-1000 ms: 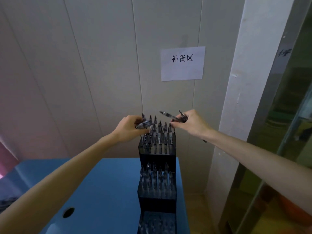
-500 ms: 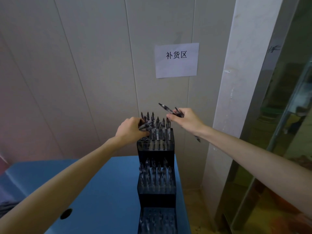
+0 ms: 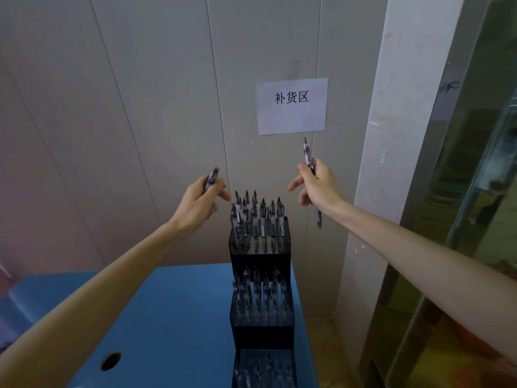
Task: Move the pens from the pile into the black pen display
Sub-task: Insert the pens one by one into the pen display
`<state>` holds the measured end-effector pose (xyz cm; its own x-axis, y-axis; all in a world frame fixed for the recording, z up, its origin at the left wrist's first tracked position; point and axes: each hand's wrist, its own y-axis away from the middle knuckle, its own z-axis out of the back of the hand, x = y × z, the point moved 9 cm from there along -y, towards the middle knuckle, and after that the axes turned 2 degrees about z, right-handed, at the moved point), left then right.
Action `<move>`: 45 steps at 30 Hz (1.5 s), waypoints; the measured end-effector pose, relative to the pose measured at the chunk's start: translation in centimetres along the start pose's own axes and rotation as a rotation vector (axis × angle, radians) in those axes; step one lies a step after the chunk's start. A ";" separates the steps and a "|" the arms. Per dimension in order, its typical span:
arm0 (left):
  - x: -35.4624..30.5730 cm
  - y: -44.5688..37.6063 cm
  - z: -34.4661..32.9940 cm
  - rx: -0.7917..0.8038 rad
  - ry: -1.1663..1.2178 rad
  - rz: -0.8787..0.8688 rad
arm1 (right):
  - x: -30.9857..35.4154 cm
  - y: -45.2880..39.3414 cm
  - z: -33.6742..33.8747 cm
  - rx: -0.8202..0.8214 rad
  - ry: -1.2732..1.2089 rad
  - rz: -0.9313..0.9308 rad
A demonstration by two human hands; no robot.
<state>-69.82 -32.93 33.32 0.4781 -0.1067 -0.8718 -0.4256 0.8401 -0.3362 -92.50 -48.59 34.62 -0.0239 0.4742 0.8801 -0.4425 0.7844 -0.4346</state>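
Observation:
The black tiered pen display (image 3: pixel 260 259) stands at the right edge of the blue table (image 3: pixel 173 317), with several pens upright in its top and middle tiers. My left hand (image 3: pixel 200 201) hovers just left of the top tier and grips a patterned pen (image 3: pixel 211 177) that sticks up from my fist. My right hand (image 3: pixel 316 186) is raised to the right of the display and holds pens (image 3: pixel 307 152) nearly upright; one end pokes out below my wrist. The pile of pens is out of sight.
A paper sign (image 3: pixel 291 105) with printed characters hangs on the panelled wall behind the display. A white pillar (image 3: pixel 372 163) and a glass panel (image 3: pixel 461 219) stand to the right. The table has a round hole (image 3: pixel 111 361) near its front.
Both hands have lifted away from the display's top tier and spread apart. The pens in my right hand have swung from slanted to nearly upright. The view has tilted a little.

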 end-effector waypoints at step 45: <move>1.7 -3.2 -2.3 0.306 -0.394 0.130 | -6.7 1.2 -4.1 0.538 0.410 -0.117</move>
<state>-69.41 -37.03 32.05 0.7143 0.1685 -0.6792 -0.2851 0.9564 -0.0627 -89.14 -49.21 27.41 0.3452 0.5947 0.7260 -0.8079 0.5820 -0.0926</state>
